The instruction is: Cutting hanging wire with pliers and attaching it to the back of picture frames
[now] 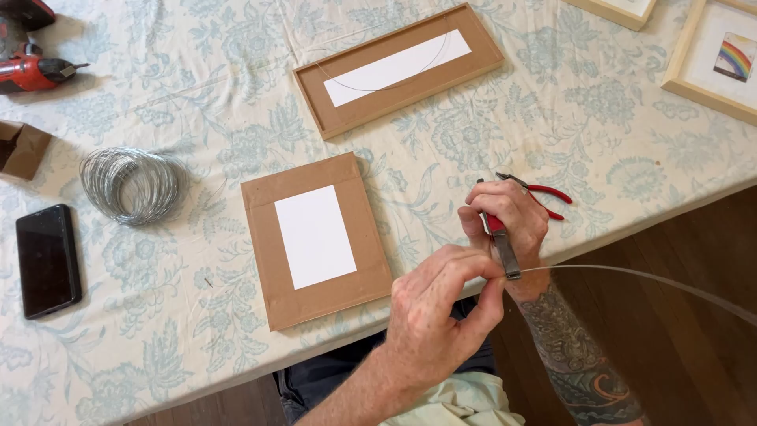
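Head view, hands: the left hand (pixel 438 315) pinches a thin steel wire (pixel 631 276) between thumb and forefinger; the right hand (pixel 505 217) is closed around red-handled pliers (pixel 505 244), whose dark metal nose meets the wire at the pinch.
Wire: smooth, pale, springy; it arcs rightward off the table (pixel 197 315) edge and out over the dark wooden floor (pixel 694 347).
Second pliers (pixel 544 193): red grips, lying just behind the right hand.
Near frame (pixel 315 239): brown cardboard back, white paper rectangle in the middle, lying flat just left of the hands.
Far frame (pixel 398 69): long, wooden rim, brown backing with a white strip, a fine wire curved across it.
Wire coil (pixel 132 185): loose silvery loops, well left of the hands.
Phone (pixel 48 260): black, glossy, near the left edge.
Drill (pixel 35 69): red, top left corner.
Cloth: pale floral print, slightly creased.
Open room: bare cloth between the two frames; the table edge runs diagonally right beneath both hands.
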